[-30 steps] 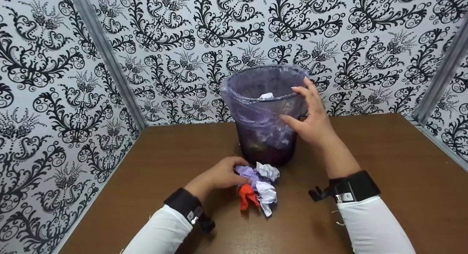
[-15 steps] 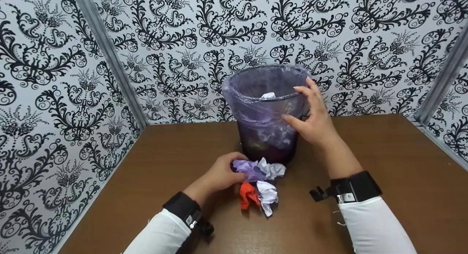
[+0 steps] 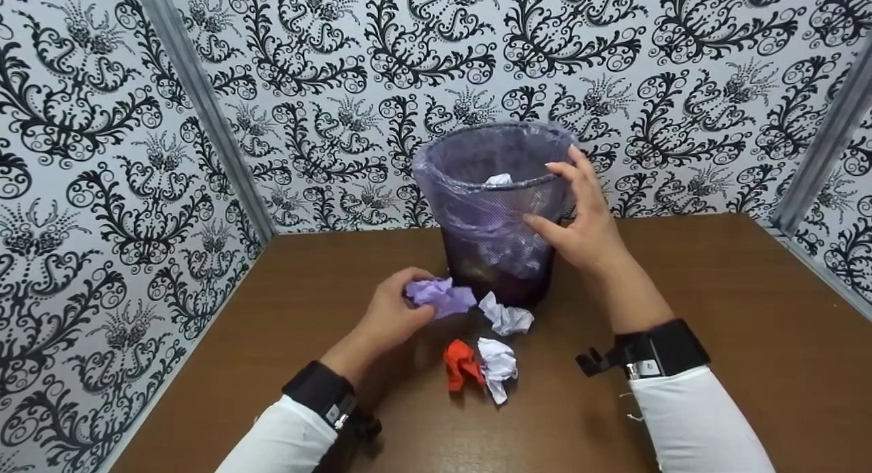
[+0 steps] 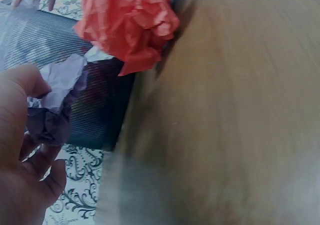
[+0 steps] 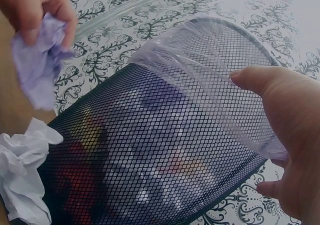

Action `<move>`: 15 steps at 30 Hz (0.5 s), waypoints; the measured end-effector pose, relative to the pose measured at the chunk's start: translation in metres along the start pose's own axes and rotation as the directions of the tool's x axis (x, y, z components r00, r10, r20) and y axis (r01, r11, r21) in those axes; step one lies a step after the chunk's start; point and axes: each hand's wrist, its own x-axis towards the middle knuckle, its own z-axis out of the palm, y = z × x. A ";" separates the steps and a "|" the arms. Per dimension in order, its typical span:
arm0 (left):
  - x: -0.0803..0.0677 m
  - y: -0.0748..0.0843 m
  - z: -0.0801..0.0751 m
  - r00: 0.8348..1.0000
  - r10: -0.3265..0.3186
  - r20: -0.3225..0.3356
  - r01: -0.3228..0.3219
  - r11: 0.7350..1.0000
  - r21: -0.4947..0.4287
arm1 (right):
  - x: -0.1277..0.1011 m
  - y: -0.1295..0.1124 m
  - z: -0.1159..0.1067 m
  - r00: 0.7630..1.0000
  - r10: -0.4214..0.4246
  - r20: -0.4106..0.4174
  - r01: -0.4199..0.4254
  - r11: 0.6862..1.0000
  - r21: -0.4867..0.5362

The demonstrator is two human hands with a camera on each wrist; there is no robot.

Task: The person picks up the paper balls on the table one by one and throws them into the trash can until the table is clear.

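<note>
A black mesh waste bin (image 3: 494, 207) with a purple plastic liner stands at the back of the brown table (image 3: 715, 309). My right hand (image 3: 575, 217) holds its right side, thumb on the front and fingers round the rim. My left hand (image 3: 398, 309) pinches a crumpled purple paper (image 3: 441, 296), lifted just off the table, left of the bin's base. In the right wrist view the bin (image 5: 165, 150) fills the frame, with the purple paper (image 5: 37, 65) at top left. In the left wrist view the purple paper (image 4: 55, 97) sits at my fingertips.
Two white paper wads (image 3: 505, 317) (image 3: 497, 365) and a red wad (image 3: 460, 364) lie on the table in front of the bin. More crumpled paper shows inside the bin. Patterned walls (image 3: 102, 153) close in the table on three sides.
My left hand picked the purple paper out of the pile and raised it up and to the left. The white and red wads stayed. My right hand kept its hold on the bin.
</note>
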 end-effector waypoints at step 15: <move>0.023 0.088 -0.062 0.940 0.056 -0.336 -0.107 0.985 -0.135 | 0.000 0.001 0.001 0.999 -0.037 0.005 0.037 0.999 0.019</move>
